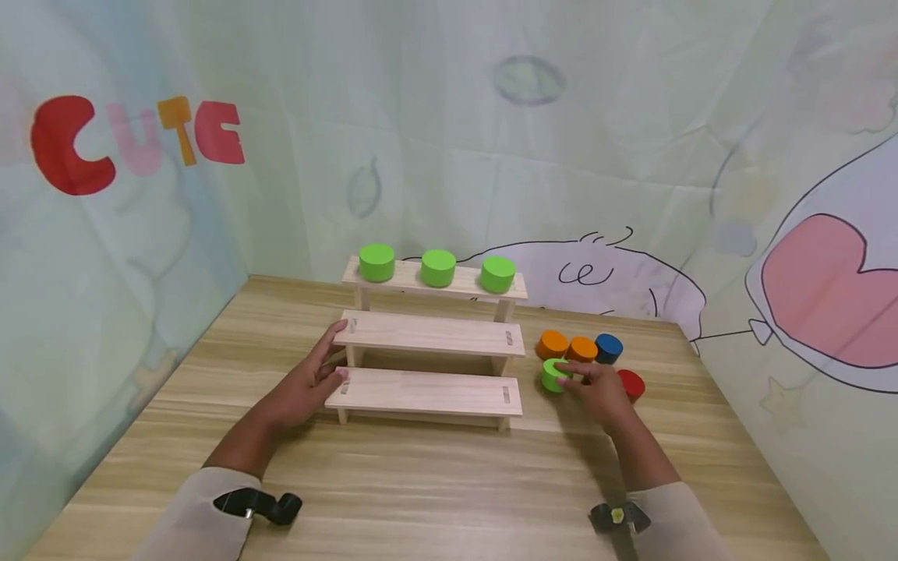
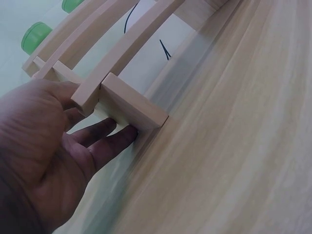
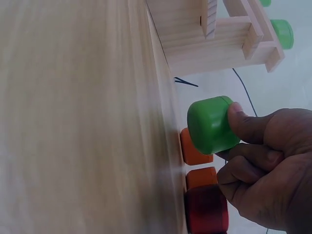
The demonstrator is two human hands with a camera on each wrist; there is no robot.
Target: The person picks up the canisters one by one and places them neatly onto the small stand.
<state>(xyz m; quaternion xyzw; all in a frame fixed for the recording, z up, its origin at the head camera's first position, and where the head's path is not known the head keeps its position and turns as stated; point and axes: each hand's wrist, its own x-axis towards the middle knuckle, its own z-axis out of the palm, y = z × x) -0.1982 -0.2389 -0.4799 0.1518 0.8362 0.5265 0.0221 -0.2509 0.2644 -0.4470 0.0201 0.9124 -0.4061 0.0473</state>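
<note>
A three-tier wooden stand (image 1: 428, 335) is in the middle of the table, with three green cylinder blocks (image 1: 438, 268) in a row on its top shelf. My left hand (image 1: 302, 393) holds the stand's left end, thumb at the bottom shelf. In the left wrist view, fingers (image 2: 105, 144) reach under that shelf to the side support (image 2: 131, 102). To the right of the stand, my right hand (image 1: 596, 393) pinches another green cylinder block (image 3: 212, 124) between thumb and fingers, close over the table.
Two orange blocks (image 1: 553, 344) and a blue block (image 1: 609, 348) lie just behind the right hand. A red block (image 1: 631, 385) is beside it, partly hidden. Printed fabric (image 1: 449, 140) hangs along the back and sides of the wood-grain table (image 1: 435, 491).
</note>
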